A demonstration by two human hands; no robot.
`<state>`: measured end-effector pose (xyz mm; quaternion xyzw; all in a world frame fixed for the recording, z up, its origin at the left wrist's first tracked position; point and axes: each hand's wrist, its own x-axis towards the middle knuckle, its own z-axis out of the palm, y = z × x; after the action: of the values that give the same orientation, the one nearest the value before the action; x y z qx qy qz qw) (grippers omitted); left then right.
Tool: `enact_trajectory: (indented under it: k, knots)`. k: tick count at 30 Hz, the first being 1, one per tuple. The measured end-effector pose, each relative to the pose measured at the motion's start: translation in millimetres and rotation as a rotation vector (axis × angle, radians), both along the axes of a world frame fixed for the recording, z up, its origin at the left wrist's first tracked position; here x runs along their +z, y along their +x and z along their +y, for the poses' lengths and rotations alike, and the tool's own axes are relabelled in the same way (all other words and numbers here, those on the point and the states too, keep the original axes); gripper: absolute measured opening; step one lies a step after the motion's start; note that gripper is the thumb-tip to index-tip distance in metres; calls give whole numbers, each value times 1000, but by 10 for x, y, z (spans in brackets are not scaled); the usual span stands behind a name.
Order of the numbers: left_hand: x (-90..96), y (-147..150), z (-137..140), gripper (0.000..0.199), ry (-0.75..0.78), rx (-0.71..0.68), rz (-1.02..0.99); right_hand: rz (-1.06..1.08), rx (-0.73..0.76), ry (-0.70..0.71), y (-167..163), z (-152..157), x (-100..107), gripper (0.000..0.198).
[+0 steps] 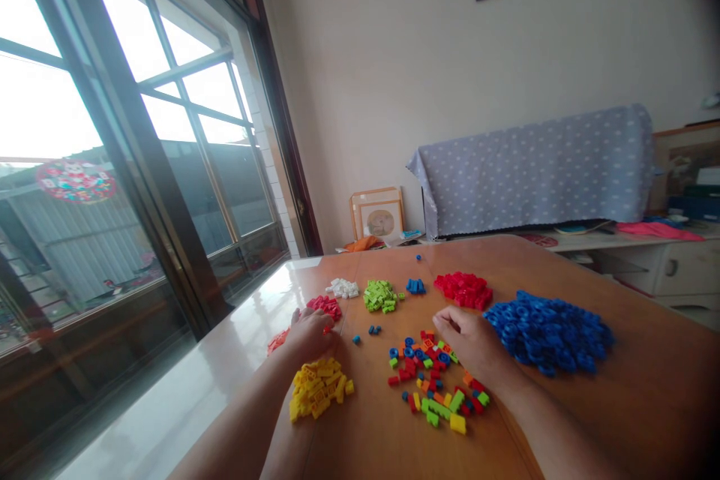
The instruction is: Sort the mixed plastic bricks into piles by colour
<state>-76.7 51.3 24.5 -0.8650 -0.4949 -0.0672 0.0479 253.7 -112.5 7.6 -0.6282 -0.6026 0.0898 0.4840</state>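
My left hand (311, 333) is stretched over the left side of the table, palm down with its fingers apart. It lies between a pinkish-red brick pile (325, 305) and an orange-red brick pile (277, 341), partly covering both. Beneath that forearm's right edge sits a yellow brick pile (319, 388). My right hand (468, 335) is closed, thumb and fingers curled together; whatever they hold is hidden. It is above the right edge of a mixed heap of toy bricks (430, 370), just in front of a red brick pile (463, 289).
A large blue brick pile (548, 333) lies right of my right hand. Farther back are white bricks (343, 288), lime green bricks (381, 295) and a small blue cluster (416, 286). Loose blue pieces (374, 330) lie mid-table. A glass window (191, 127) borders the left.
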Motion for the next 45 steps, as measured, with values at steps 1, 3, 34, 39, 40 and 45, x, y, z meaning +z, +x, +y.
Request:
enact_trajectory:
  k: [1,3,34,39,40,45]
  knots:
    - [-1,-4,2,19,4,2,5,1,-9,1,4,17,-13,41]
    - [-3,-14,8,16,9,7,11,2,-25,6,16,50,-40,41]
    - [13,2075,-1173,28,-75,-580,-61,190,-220,-37,415,150,-121,27]
    - [-36,2184,-1135,27,-67,-565,-43,232,-233,6,417,166,-115,27]
    - [-35,2196,-1122,25,-66,-561,-51,236,-234,15,415,162,-108,27]
    - [-18,2187,-869,22,-186,-522,-327,270,-228,53,411,127,-65,30]
